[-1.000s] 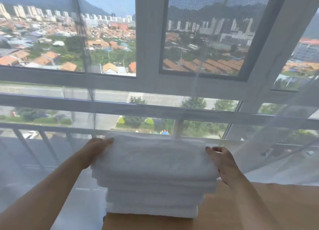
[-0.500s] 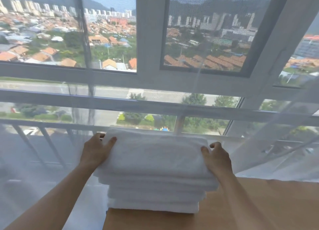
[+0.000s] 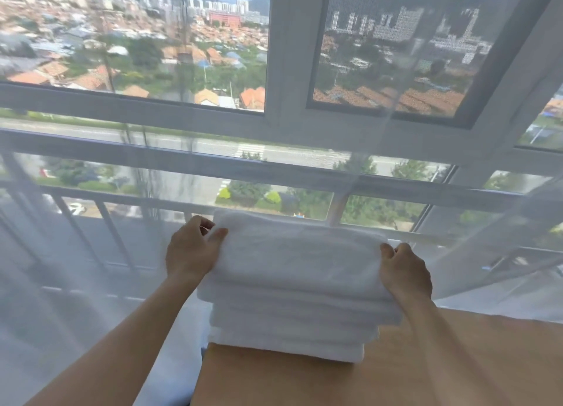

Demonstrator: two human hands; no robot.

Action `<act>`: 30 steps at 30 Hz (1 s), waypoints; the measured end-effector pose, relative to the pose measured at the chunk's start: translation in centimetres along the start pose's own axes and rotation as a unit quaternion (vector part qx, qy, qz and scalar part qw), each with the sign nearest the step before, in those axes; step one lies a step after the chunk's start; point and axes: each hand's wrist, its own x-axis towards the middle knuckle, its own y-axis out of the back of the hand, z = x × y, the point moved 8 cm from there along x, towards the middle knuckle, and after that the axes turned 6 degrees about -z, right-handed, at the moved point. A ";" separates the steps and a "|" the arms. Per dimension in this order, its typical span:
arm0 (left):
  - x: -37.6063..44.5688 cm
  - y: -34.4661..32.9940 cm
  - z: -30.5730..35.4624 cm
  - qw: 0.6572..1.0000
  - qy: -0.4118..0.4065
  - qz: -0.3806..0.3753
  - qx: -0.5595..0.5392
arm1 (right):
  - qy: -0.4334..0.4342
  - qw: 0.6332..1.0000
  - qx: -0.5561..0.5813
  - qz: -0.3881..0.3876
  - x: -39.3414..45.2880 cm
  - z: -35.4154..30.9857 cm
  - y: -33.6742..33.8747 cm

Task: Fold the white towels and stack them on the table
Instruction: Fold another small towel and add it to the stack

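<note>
Several folded white towels form a stack [image 3: 292,332] on the left far corner of the wooden table [image 3: 457,369]. The top towel [image 3: 298,259] is wider than those below and overhangs them on both sides. My left hand [image 3: 192,250] holds its left end near the far corner, thumb on top and fingers curled round the edge. At the right end, my right hand [image 3: 405,271] grips the same towel, thumb tip on top and the other fingers hidden down the side.
A sheer white curtain [image 3: 91,268] hangs just behind and left of the table, in front of a large window [image 3: 274,122] with a railing. The table's left edge [image 3: 201,372] runs just under the stack; bare wood extends to the right.
Both hands have slid along the ends of the top towel toward the window. My left hand now curls round the far left corner. The stack stays in place.
</note>
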 end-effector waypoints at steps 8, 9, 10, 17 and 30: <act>0.3 -0.1 -1.7 0.999 0.018 -0.016 -0.024 | -0.040 0.999 0.004 -0.013 -0.4 1.1 -0.5; 0.4 -0.2 -1.8 0.999 0.024 -0.030 -0.014 | -0.050 0.998 0.013 -0.027 -0.4 1.4 -0.7; 0.4 -0.1 -1.7 0.999 0.024 -0.040 0.006 | -0.058 0.998 0.025 -0.030 -0.5 1.7 -0.6; -2.2 -1.9 6.5 0.965 -0.218 -0.021 0.144 | 0.213 0.968 -0.085 0.097 -3.8 -7.2 -0.1; -0.4 -8.5 4.3 0.892 -0.166 -0.211 0.363 | 0.066 0.964 -0.250 -0.067 -1.1 -5.4 -3.8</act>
